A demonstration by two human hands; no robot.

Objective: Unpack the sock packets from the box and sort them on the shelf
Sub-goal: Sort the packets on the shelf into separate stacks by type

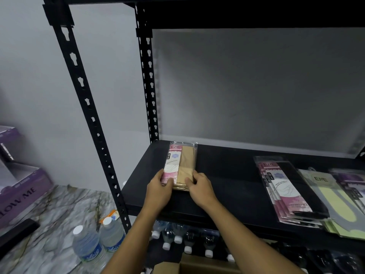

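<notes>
A packet of beige socks (182, 161) with a pink and white ENE label lies on the left part of the black shelf (227, 175). My left hand (159, 187) grips its near left corner and my right hand (200, 187) grips its near right corner. Further right on the shelf lies a stack of black sock packets (286, 190), then a pile of pale green sock packets (333, 202) and purple-labelled packets (351, 180) at the frame's edge. A cardboard box (189, 265) shows partly at the bottom.
Black slotted shelf uprights (88, 107) stand at the left. Two water bottles (98, 242) stand on the marble floor, with several more on the level below the shelf (187, 242). Purple boxes (21, 190) sit at far left.
</notes>
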